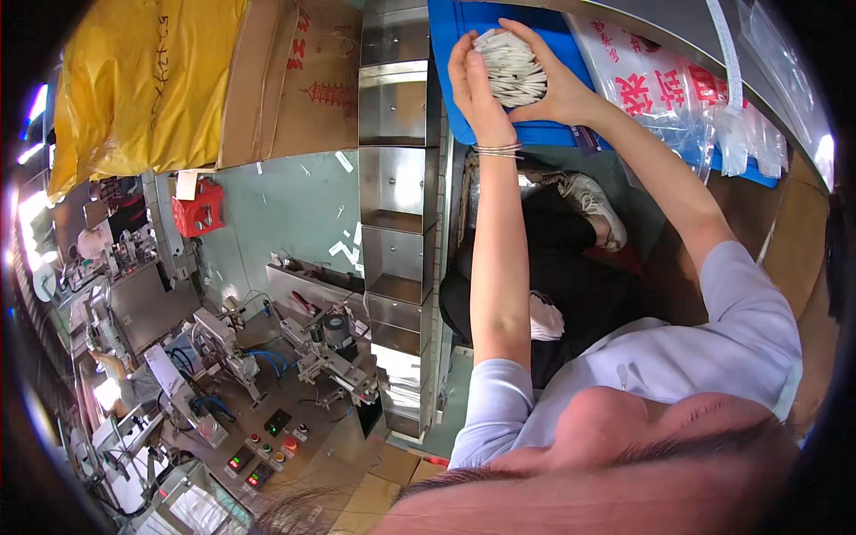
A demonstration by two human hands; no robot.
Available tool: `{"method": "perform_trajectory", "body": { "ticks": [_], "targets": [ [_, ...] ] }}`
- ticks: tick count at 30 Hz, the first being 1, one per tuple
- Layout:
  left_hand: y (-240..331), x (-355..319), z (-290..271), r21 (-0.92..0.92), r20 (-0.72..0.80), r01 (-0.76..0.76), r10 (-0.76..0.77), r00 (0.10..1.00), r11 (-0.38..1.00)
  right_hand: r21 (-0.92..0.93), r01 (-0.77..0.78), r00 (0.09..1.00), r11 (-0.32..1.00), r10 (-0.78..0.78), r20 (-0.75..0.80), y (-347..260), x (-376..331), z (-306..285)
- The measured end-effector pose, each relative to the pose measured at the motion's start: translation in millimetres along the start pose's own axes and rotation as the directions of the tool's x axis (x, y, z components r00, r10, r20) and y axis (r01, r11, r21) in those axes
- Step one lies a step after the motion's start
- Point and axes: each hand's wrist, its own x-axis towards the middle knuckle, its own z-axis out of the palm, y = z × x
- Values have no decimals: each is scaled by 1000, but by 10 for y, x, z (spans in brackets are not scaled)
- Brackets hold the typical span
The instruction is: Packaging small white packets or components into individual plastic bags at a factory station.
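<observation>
Between my two hands is a thick bundle of thin white packets (513, 69), stacked side by side with their ends showing. My left hand (473, 76) is curled around the bundle's left side, with thin bangles on the wrist below it. From the right, my right hand (555, 85) presses against the other side, its fingers over the top edge and the thumb underneath. The bundle is over a blue tray or board (539, 135); whether it touches that surface I cannot tell. Clear plastic bags with red print (646, 76) lie just right of my right hand.
A column of open metal compartments (396, 174) runs along my left, with white sheets in the nearest ones. Beyond it stand machines with a button panel (272, 446). A yellow sack (143, 89), cardboard (299, 89) and a red stool (198, 209) are at the far left.
</observation>
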Motion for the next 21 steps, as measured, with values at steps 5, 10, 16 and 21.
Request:
{"method": "perform_trajectory", "body": {
  "ticks": [5,10,16,21],
  "targets": [
    [-9,25,7,-93,101,39,-30,994,995,-42,-36,999,998,35,-32,45,36,-14],
    [-83,-39,1,170,195,-78,44,980,982,33,-74,996,997,76,-41,23,36,10],
    [83,-363,-49,51,99,92,-97,990,994,-3,-192,981,981,192,38,-72,-70,110],
    [689,-1277,-369,-369,90,269,-254,963,890,11,-248,949,969,241,201,-593,-599,431]
  ]
}}
